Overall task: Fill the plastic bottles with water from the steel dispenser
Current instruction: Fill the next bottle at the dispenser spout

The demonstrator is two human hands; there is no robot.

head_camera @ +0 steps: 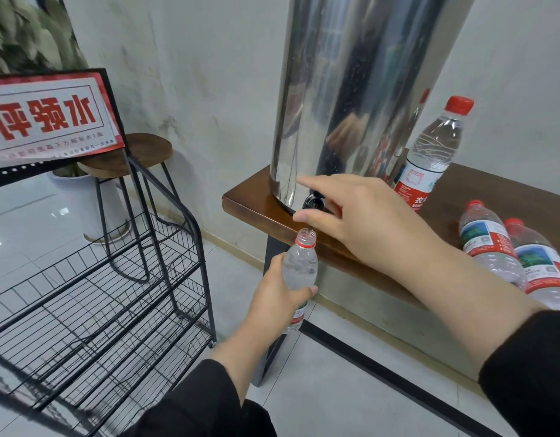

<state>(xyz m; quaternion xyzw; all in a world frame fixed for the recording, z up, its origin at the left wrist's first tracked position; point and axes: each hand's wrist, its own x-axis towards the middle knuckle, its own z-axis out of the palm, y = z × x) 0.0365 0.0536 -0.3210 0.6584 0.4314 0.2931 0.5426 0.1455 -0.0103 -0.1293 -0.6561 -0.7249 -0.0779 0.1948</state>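
A tall steel dispenser (351, 89) stands on a brown wooden shelf (250, 200). Its black tap (313, 202) juts out at the bottom front. My right hand (360, 216) is at the tap, thumb and fingers pinching around it, index finger stretched toward the steel wall. My left hand (278, 294) grips an uncapped plastic bottle (300, 266) upright, its mouth just under the tap. A thin stream of water runs into the mouth. A capped bottle (430, 152) stands right of the dispenser. Two more bottles (521, 257) lie on the shelf at the right.
A black wire rack (98, 294) with a red-and-white sign (48, 118) stands at the left. Behind it are a wooden stool (139, 152) and a white plant pot (83, 200). The floor is pale tile; the wall is close behind the dispenser.
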